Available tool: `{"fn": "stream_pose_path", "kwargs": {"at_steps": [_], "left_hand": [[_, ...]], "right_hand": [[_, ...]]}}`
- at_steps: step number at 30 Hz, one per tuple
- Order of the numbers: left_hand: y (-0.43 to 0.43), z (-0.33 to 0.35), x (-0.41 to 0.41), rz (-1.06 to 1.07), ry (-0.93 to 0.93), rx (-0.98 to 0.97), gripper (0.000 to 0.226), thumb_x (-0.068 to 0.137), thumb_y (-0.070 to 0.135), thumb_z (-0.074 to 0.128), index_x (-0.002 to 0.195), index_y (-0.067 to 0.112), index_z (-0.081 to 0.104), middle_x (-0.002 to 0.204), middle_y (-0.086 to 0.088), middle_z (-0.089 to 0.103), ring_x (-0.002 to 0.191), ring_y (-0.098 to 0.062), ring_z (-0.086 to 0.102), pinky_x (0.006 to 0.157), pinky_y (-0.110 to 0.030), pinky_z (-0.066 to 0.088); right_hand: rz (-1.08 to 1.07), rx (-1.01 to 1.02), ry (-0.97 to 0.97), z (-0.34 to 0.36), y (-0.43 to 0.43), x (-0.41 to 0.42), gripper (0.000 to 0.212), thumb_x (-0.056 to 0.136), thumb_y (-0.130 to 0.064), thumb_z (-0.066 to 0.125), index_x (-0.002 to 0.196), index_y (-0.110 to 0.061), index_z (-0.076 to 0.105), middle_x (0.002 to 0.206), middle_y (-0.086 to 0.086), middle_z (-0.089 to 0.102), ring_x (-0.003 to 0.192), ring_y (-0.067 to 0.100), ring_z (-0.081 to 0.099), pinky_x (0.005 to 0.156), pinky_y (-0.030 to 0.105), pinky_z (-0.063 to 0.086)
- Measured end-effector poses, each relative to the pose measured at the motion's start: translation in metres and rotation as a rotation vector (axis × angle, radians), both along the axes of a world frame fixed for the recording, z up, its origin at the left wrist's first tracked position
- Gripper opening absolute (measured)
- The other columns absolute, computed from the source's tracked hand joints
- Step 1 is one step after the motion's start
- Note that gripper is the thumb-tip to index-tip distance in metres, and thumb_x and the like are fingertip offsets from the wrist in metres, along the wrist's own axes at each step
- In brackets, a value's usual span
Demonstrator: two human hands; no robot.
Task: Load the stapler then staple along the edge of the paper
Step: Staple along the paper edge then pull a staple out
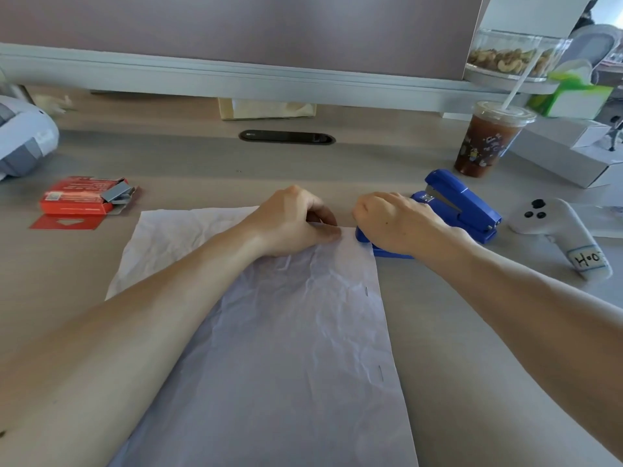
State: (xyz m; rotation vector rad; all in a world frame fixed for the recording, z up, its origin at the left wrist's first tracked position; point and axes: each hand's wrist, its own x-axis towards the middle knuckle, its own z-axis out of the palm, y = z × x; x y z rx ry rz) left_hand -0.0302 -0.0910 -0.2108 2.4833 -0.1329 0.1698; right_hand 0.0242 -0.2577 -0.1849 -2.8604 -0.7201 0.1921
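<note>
We see a crumpled white paper (pixel 296 332) lying on the desk (pixel 438 332), with two staples (pixel 380 373) already set along its right edge. Our left hand (pixel 293 224) presses the paper's far edge flat, fingers curled in. Our right hand (pixel 397 224) closes down over a blue stapler (pixel 387 247) at the paper's far right corner. A second blue stapler (pixel 462 203) sits just behind it, its top hinged open. At far left lies an open red staple box (pixel 76 198); its print is unreadable. A white controller (pixel 556 230) at right bears a handwritten label reading "H00". An iced drink cup (pixel 485 143) shows cartoon figures.
</note>
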Motion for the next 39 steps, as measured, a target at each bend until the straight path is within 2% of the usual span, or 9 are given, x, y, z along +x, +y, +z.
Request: {"fn": "stream_pose_path", "kwargs": {"at_steps": [7, 11, 15, 18, 23, 28, 31, 34, 39], "left_hand": [[-0.001, 0.002, 0.001, 0.000, 0.017, -0.007, 0.009, 0.082, 0.031, 0.071, 0.087, 0.026, 0.077, 0.082, 0.012, 0.071, 0.072, 0.003, 0.060, 0.061, -0.015, 0.041], [-0.001, 0.002, -0.001, 0.000, 0.031, -0.023, 0.007, 0.082, 0.029, 0.071, 0.086, 0.027, 0.076, 0.082, 0.015, 0.071, 0.075, 0.003, 0.062, 0.063, -0.015, 0.043], [0.000, 0.003, -0.004, 0.004, 0.022, -0.028, 0.010, 0.082, 0.029, 0.071, 0.088, 0.025, 0.077, 0.085, 0.014, 0.072, 0.080, 0.001, 0.064, 0.067, -0.016, 0.046], [0.000, 0.004, -0.003, 0.000, 0.019, -0.026, 0.011, 0.082, 0.030, 0.072, 0.090, 0.024, 0.077, 0.085, 0.013, 0.072, 0.078, 0.004, 0.063, 0.067, -0.015, 0.044], [0.002, 0.005, -0.003, 0.005, 0.020, -0.027, 0.016, 0.082, 0.031, 0.073, 0.094, 0.021, 0.076, 0.086, 0.011, 0.072, 0.074, 0.003, 0.061, 0.066, -0.015, 0.042], [0.010, 0.010, -0.010, 0.027, 0.020, -0.085, 0.018, 0.083, 0.034, 0.074, 0.095, 0.021, 0.077, 0.088, 0.010, 0.074, 0.082, -0.006, 0.068, 0.072, -0.022, 0.051], [0.014, 0.014, -0.012, 0.052, 0.014, -0.120, 0.018, 0.082, 0.035, 0.075, 0.094, 0.022, 0.077, 0.090, 0.007, 0.075, 0.086, -0.009, 0.069, 0.078, -0.025, 0.051], [0.014, 0.019, -0.014, 0.061, 0.011, -0.118, 0.015, 0.081, 0.036, 0.075, 0.091, 0.025, 0.076, 0.089, 0.001, 0.076, 0.086, -0.015, 0.069, 0.079, -0.031, 0.053], [0.009, 0.031, -0.020, 0.088, -0.007, -0.154, 0.018, 0.081, 0.041, 0.073, 0.091, 0.026, 0.076, 0.087, 0.001, 0.076, 0.083, -0.018, 0.070, 0.073, -0.034, 0.055]], "right_hand": [[-0.043, 0.032, -0.029, -0.001, 0.000, -0.004, 0.023, 0.087, -0.018, 0.043, 0.065, -0.018, 0.050, 0.086, 0.005, 0.058, 0.086, 0.035, 0.058, 0.062, 0.035, 0.035], [-0.013, 0.034, 0.019, 0.003, -0.004, -0.002, 0.022, 0.089, -0.029, 0.040, 0.072, -0.019, 0.050, 0.088, 0.005, 0.061, 0.085, 0.030, 0.058, 0.067, 0.038, 0.039], [0.020, 0.196, 0.067, 0.006, -0.009, 0.002, 0.035, 0.088, -0.048, 0.045, 0.063, -0.024, 0.052, 0.071, -0.011, 0.058, 0.071, 0.019, 0.054, 0.066, 0.037, 0.042], [-0.021, 0.293, -0.063, 0.001, -0.013, 0.002, 0.041, 0.085, -0.044, 0.049, 0.052, -0.020, 0.048, 0.059, -0.009, 0.054, 0.059, 0.020, 0.049, 0.053, 0.030, 0.033], [-0.026, 0.349, -0.123, 0.001, -0.019, 0.002, 0.049, 0.086, -0.039, 0.048, 0.040, -0.025, 0.047, 0.055, -0.003, 0.048, 0.050, 0.021, 0.042, 0.052, 0.029, 0.033], [-0.064, 0.356, -0.171, 0.001, -0.033, 0.010, 0.046, 0.087, -0.038, 0.047, 0.042, -0.034, 0.056, 0.053, -0.003, 0.056, 0.045, 0.018, 0.045, 0.048, 0.028, 0.036], [-0.126, 0.404, -0.217, -0.001, -0.041, 0.021, 0.046, 0.086, -0.039, 0.047, 0.047, -0.017, 0.049, 0.051, 0.000, 0.055, 0.044, 0.019, 0.045, 0.049, 0.031, 0.041], [-0.175, 0.443, -0.264, -0.007, -0.045, 0.027, 0.039, 0.086, -0.037, 0.049, 0.055, -0.015, 0.056, 0.053, 0.000, 0.056, 0.048, 0.019, 0.050, 0.052, 0.031, 0.043], [-0.149, 0.929, -0.410, 0.006, -0.045, 0.000, 0.018, 0.089, -0.017, 0.058, 0.073, -0.018, 0.068, 0.074, -0.010, 0.063, 0.068, 0.006, 0.056, 0.065, 0.017, 0.044]]}}
